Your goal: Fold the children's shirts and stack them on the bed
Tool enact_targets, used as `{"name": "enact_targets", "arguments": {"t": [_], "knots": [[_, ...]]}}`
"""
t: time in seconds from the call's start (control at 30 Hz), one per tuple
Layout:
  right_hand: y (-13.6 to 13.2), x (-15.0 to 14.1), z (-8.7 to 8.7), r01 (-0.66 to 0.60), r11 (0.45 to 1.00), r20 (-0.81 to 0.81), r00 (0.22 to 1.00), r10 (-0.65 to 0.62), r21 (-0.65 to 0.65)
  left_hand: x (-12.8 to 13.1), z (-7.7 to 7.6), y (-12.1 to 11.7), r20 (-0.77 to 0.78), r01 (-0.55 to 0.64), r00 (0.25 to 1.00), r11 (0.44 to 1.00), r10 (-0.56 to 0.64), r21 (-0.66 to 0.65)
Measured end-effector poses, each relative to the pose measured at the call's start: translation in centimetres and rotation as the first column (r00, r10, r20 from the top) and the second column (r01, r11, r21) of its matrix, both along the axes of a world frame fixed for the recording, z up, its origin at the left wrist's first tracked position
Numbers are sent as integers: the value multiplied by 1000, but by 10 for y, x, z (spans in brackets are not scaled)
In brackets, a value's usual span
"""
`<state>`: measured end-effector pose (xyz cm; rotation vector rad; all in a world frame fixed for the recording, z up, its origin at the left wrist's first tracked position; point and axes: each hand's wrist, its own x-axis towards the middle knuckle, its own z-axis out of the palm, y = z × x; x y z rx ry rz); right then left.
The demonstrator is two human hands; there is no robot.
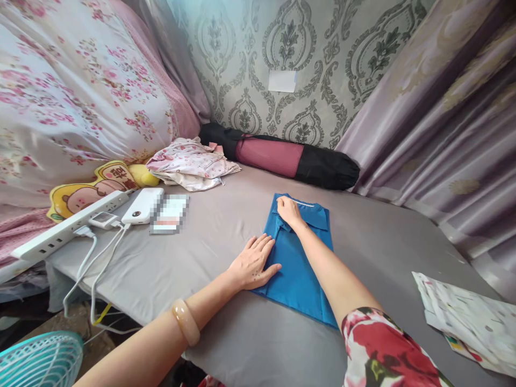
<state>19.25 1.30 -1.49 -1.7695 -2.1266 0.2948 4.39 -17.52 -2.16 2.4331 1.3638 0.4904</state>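
Note:
A blue folded shirt (300, 274) lies flat on the grey-covered table, its collar end away from me. My left hand (253, 262) rests with fingers stretched out on the shirt's left edge, partly on the table cover. Near the collar, my right hand (288, 211) is closed at the shirt's upper left corner, its fingertips pinching the blue cloth. Part of the collar is hidden beneath that hand and wrist.
At the left lie a power strip (72, 226), a white power bank (143, 206) and a blurred-out flat item (169, 214). Crumpled printed cloth (193, 164) and a black-and-pink rolled bag (278, 156) lie along the back. A patterned packet (467, 322) is at right; a turquoise fan (40, 357) stands lower left.

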Motion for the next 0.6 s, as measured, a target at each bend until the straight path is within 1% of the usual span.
{"name": "enact_targets", "arguments": {"t": [0.07, 0.13, 0.23, 0.33, 0.4, 0.47, 0.6], "knots": [[9, 0, 2, 31, 998, 16, 999, -32, 51, 0, -1, 0, 9, -4, 1000, 1000, 4, 14], [15, -4, 1, 1, 998, 68, 998, -5, 59, 0, -3, 1, 13, -6, 1000, 1000, 6, 20], [16, -14, -6, -81, 997, 153, 985, 80, 1, -1, -4, 1, 7, -4, 1000, 1000, 4, 12], [11, -23, -18, -104, 992, 194, 974, 116, -72, -1, -4, 1, -1, -1, 1000, 1000, 1, 8], [8, -25, -25, -97, 991, 205, 972, 115, -94, -1, -4, 1, -8, 2, 1000, 1000, -2, 5], [7, -26, -29, -93, 992, 202, 974, 108, -82, 0, -3, 2, -20, 5, 1000, 1000, -5, -4], [7, -25, -31, -88, 995, 175, 980, 95, -47, -1, -4, 2, -36, 5, 999, 1000, -5, -11]]}}
